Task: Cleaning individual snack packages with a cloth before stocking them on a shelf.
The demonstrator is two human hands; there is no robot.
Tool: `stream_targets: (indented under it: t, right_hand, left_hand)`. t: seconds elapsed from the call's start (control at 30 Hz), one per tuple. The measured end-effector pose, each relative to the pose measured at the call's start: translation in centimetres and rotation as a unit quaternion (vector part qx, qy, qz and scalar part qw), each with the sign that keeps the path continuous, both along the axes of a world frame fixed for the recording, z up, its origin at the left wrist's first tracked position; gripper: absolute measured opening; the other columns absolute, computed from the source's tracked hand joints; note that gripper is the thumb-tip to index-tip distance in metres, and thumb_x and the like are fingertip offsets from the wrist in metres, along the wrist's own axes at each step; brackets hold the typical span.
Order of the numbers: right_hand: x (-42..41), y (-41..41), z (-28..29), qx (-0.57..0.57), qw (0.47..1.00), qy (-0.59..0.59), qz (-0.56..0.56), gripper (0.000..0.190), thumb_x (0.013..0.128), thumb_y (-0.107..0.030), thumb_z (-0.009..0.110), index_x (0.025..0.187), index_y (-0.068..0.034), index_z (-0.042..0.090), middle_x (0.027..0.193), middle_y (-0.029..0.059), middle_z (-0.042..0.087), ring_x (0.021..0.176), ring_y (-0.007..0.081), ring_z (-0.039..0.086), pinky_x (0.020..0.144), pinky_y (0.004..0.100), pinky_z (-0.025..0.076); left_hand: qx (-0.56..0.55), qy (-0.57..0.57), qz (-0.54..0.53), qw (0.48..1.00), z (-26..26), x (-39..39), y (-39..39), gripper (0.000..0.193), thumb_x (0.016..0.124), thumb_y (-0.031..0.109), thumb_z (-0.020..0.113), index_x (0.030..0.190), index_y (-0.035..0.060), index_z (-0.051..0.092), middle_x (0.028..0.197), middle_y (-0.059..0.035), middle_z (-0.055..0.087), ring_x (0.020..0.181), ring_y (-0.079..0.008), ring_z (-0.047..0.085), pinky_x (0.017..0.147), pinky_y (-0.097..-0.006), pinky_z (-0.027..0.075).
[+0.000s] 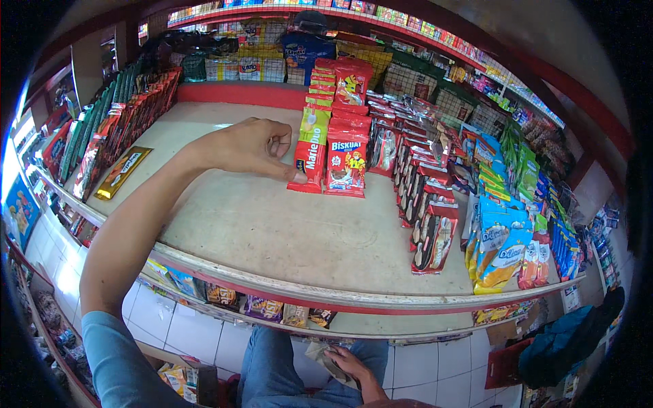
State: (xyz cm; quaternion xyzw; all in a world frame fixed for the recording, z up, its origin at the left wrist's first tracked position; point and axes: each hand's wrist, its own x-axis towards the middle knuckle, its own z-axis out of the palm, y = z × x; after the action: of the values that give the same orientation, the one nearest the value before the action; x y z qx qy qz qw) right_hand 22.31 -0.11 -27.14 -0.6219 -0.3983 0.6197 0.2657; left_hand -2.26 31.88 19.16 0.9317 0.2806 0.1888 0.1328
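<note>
My left hand (250, 148) reaches over the shelf board (285, 239), its thumb tip at the lower left corner of a red and green MarieDuo biscuit packet (312, 153). The other fingers curl beside the packet's left edge, apart from the thumb. This packet leads a row that runs back towards the red rear strip. Touching it on the right is a red Biskuat packet (347, 158), the front of another row. Low over my lap, my right hand (352, 363) grips a crumpled greyish-beige cloth (329, 359).
A gold-ended wafer packet (124, 172) lies flat near rows of upright packets (127, 112) on the left. To the right stand rows of dark red packets (433, 237) and blue Dilan packets (502, 245). A wire mesh (413, 76) backs the shelf; its front edge (306, 290) curves above my knees.
</note>
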Motion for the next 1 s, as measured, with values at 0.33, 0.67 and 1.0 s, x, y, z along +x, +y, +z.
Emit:
stream_targets:
  t: [0.33,0.67,1.0]
  right_hand:
    - [-0.8,0.3,3.6,-0.030,0.999,-0.034,0.001,0.067,0.093,-0.045,0.059,0.139,0.001,0.045,0.142,0.0188,0.046,0.129,0.0269,0.045,0.108,0.0332,0.034]
    - [-0.1,0.0,-0.9,0.019,0.999,-0.038,0.021,0.063,0.095,-0.043,0.057,0.137,0.002,0.047,0.137,0.0188,0.051,0.125,0.0256,0.048,0.105,0.0317,0.036]
    - [0.0,-0.3,-1.4,0.017,0.999,-0.048,0.015,0.055,0.096,-0.038,0.057,0.137,-0.001,0.049,0.133,0.0142,0.055,0.120,0.0200,0.051,0.103,0.0299,0.038]
  left_hand:
    - [-0.043,0.035,0.013,0.998,0.3,0.1,-0.6,0.053,0.069,0.045,0.082,0.076,0.0028,0.050,0.069,-0.0034,0.047,0.067,-0.0156,0.045,0.059,-0.0326,0.036]
    - [-0.025,0.002,-0.002,1.000,0.0,0.6,-1.1,0.052,0.069,0.041,0.084,0.075,0.0043,0.048,0.067,-0.0027,0.044,0.065,-0.0149,0.043,0.058,-0.0323,0.034]
    - [-0.025,-0.014,0.013,1.000,-0.4,1.0,-0.6,0.056,0.067,0.043,0.085,0.085,0.0038,0.049,0.072,-0.0045,0.049,0.068,-0.0167,0.047,0.060,-0.0334,0.039]
